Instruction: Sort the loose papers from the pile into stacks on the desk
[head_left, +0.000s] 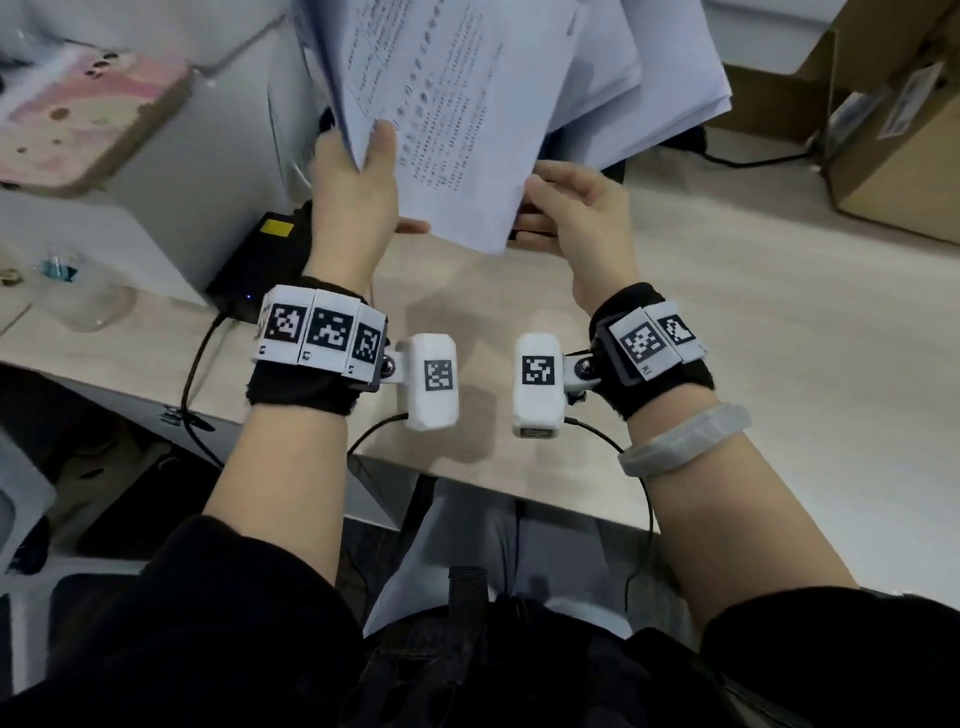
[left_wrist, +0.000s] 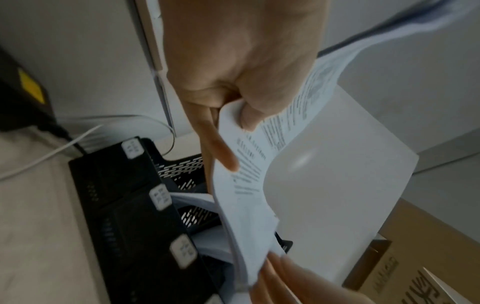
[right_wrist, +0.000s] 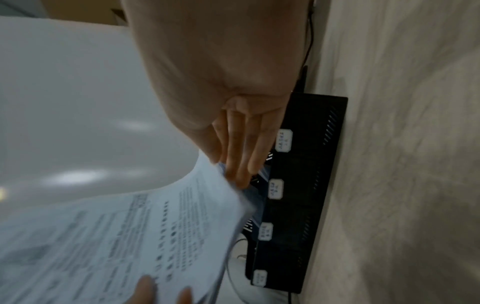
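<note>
A sheaf of printed papers (head_left: 457, 104) is held up above the desk (head_left: 753, 322), fanned apart. My left hand (head_left: 358, 192) grips its lower left edge, thumb on the front sheet and fingers behind; the left wrist view shows this pinch on the papers (left_wrist: 249, 185). My right hand (head_left: 576, 213) holds the lower right edge, thumb over it and fingers under. In the right wrist view its fingers (right_wrist: 241, 152) lie straight against the papers (right_wrist: 130, 236). Beneath stands a black sorting tray (left_wrist: 124, 205) with white labels (right_wrist: 275, 189), some sheets in its slots.
A white box at the left carries a pink phone-like slab (head_left: 88, 119). A black device with a yellow label (head_left: 270, 244) and its cable lie beside my left wrist. Cardboard boxes (head_left: 893, 130) stand at the back right. A glass cup (head_left: 78, 296) is at the far left.
</note>
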